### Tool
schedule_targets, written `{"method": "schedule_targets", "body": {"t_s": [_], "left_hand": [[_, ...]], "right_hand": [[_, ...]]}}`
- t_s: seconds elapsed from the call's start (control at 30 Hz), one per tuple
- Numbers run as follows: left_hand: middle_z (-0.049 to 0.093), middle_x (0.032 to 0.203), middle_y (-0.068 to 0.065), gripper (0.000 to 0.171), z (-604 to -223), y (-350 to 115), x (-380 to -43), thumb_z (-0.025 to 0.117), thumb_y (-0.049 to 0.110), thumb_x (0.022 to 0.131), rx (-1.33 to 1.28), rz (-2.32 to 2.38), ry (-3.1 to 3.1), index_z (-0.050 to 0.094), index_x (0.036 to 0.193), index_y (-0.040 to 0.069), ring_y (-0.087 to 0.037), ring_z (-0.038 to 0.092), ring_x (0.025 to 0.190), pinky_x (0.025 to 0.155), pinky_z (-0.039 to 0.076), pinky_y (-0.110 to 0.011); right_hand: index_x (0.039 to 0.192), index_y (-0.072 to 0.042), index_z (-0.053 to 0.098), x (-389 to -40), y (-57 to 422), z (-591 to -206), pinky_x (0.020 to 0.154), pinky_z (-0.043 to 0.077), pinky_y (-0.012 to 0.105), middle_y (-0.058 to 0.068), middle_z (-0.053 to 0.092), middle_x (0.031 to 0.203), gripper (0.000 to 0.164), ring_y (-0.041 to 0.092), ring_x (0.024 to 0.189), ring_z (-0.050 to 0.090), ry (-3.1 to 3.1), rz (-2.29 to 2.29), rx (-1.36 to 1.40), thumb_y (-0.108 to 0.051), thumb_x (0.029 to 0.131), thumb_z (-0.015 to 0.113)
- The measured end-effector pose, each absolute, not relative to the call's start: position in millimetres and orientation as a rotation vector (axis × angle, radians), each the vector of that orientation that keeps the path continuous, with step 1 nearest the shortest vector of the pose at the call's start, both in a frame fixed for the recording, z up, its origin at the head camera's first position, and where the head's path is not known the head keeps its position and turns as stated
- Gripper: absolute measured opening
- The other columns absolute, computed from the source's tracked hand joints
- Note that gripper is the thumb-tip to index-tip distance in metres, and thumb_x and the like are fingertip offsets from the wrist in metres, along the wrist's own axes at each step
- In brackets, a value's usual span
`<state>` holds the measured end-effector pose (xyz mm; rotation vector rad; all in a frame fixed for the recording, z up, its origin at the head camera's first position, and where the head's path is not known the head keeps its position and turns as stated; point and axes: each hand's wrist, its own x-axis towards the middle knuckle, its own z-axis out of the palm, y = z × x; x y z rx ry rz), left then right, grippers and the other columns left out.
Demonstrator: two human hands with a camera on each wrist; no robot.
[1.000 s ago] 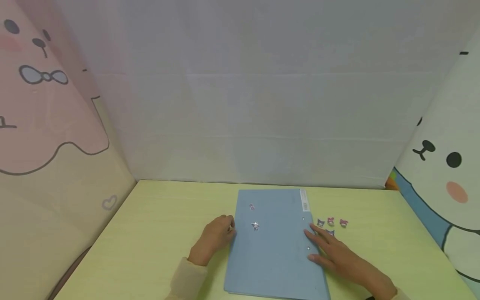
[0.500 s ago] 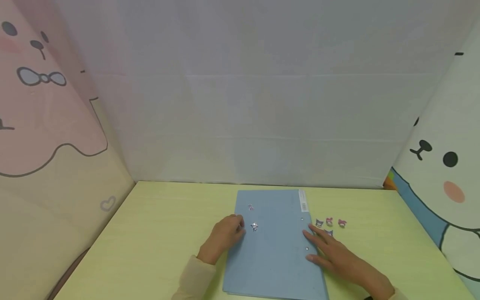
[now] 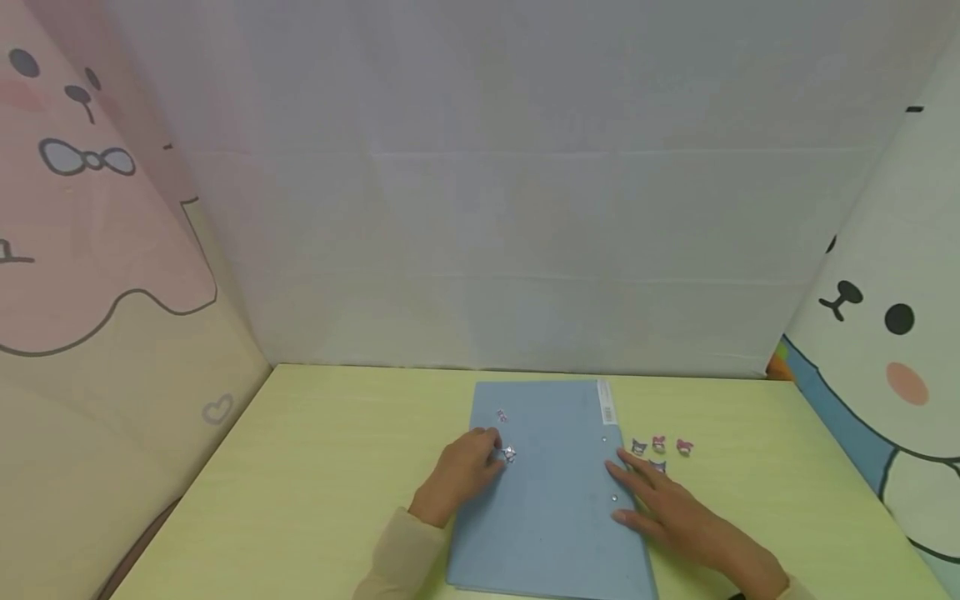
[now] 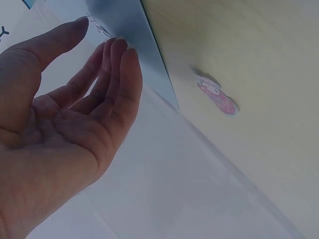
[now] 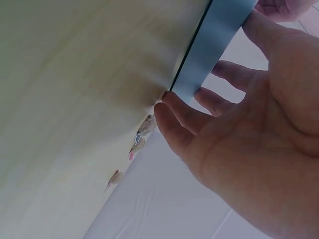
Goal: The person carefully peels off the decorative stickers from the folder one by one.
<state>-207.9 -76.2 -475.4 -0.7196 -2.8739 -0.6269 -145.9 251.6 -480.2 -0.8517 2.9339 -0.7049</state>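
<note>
A light blue file folder (image 3: 558, 533) lies on the table in the head view, with a white barcode label (image 3: 606, 402) at its far right corner. Beside a small white star-shaped charm (image 3: 509, 454) on the cover, my left hand (image 3: 468, 471) has its thumb and bent fingers apart, pinching nothing. A small pink-white charm (image 3: 502, 415) sits farther up the cover. My right hand (image 3: 671, 512) spreads its fingers over the folder's right edge. In the left wrist view a pink character charm (image 4: 217, 95) lies on the table near the folder.
Several small character charms, among them a pink one (image 3: 684, 447) and a purple one (image 3: 638, 447), lie right of the folder, close to my right fingertips. The pale yellow table (image 3: 322, 467) ends at a white cloth backdrop (image 3: 480, 250); printed cloths hang at both sides.
My left hand has moved right, from the folder's left edge over its cover to the white star-shaped charm. My right hand has stayed on the right edge.
</note>
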Motion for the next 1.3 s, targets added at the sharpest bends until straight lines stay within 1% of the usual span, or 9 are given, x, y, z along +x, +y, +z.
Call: {"method": "schedule_targets", "body": {"t_s": [0.37, 0.7, 0.97, 1.17, 1.3], "left_hand": [[0.057, 0.081, 0.0, 0.017, -474.7, -70.3, -209.1, 0.08, 0.01, 0.088, -0.739, -0.62, -2.867, 0.065, 0.095, 0.005, -0.012, 0.051, 0.071, 0.062, 0.046, -0.029], [0.057, 0.085, -0.002, 0.019, -480.1, -66.7, -210.6, 0.081, 0.011, 0.088, -0.711, -0.561, -2.863, 0.064, 0.093, 0.005, -0.016, 0.056, 0.075, 0.066, 0.051, -0.032], [0.058, 0.081, 0.001, 0.019, -480.6, -64.0, -210.0, 0.08, 0.006, 0.088, -0.735, -0.596, -2.777, 0.061, 0.089, 0.008, -0.012, 0.053, 0.073, 0.064, 0.048, -0.029], [0.062, 0.081, 0.001, 0.017, -482.5, -61.0, -211.5, 0.077, 0.003, 0.09, -0.746, -0.617, -2.745, 0.061, 0.088, 0.01, -0.013, 0.057, 0.075, 0.066, 0.049, -0.028], [0.063, 0.082, 0.0, 0.016, -483.8, -60.7, -212.2, 0.077, 0.001, 0.089, -0.754, -0.618, -2.734, 0.063, 0.087, 0.01, -0.014, 0.059, 0.076, 0.066, 0.05, -0.028]], "right_hand": [[0.149, -0.004, 0.051, -146.6, 252.3, -481.7, 0.098, 0.047, 0.064, 0.025, 0.043, 0.154, 0.062, 0.048, 0.132, 0.051, 2.941, -0.689, -0.877, -0.039, 0.1, 0.065], [0.149, -0.003, 0.051, -146.4, 252.4, -482.0, 0.098, 0.046, 0.064, 0.025, 0.043, 0.154, 0.062, 0.048, 0.132, 0.051, 2.942, -0.708, -0.884, -0.039, 0.101, 0.065], [0.15, -0.003, 0.05, -145.7, 251.6, -481.3, 0.099, 0.044, 0.066, 0.026, 0.042, 0.155, 0.063, 0.05, 0.133, 0.048, 2.912, -0.737, -0.85, -0.04, 0.101, 0.065], [0.149, -0.003, 0.051, -146.0, 251.7, -481.1, 0.099, 0.046, 0.064, 0.025, 0.043, 0.154, 0.062, 0.048, 0.133, 0.05, 2.939, -0.703, -0.867, -0.04, 0.101, 0.065], [0.148, -0.003, 0.052, -146.4, 251.8, -481.8, 0.098, 0.046, 0.064, 0.025, 0.044, 0.153, 0.062, 0.048, 0.132, 0.051, 2.948, -0.698, -0.881, -0.039, 0.1, 0.066]]}}
